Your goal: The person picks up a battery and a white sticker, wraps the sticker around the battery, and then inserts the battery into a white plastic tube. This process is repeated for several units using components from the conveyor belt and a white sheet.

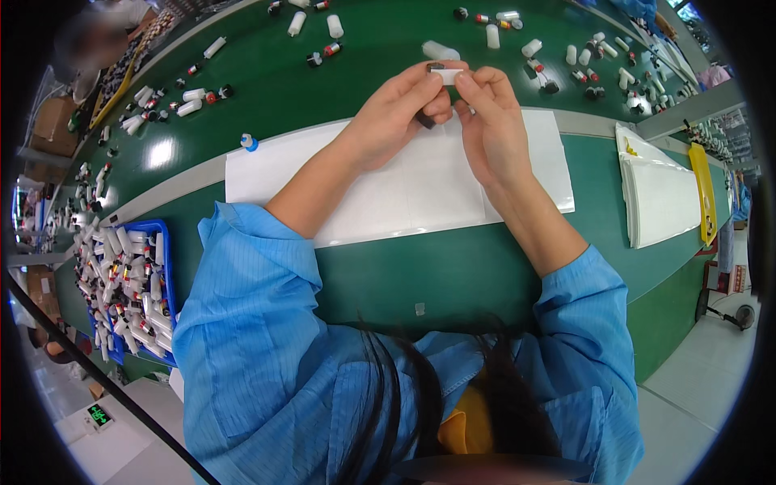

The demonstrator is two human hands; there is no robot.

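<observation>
Above the far edge of a white sheet [404,190], my two hands meet over a small white cylindrical piece [447,77] with a dark end. My left hand [402,101] pinches its dark end between thumb and fingers. The thumb and fingertips of my right hand [495,121] close on the other end. Below the pinch, a dark piece [424,120] shows under my left fingers; its kind cannot be made out. Just beyond my hands, a translucent white bottle [440,52] lies on the green surface [267,89].
Small white bottles with black and red parts lie scattered across the far green surface. A blue crate [167,275] full of them stands at the left. Near the sheet's left corner is a blue-and-white piece [249,142]. Stacked white sheets [659,190] and a yellow tray [703,194] are at right.
</observation>
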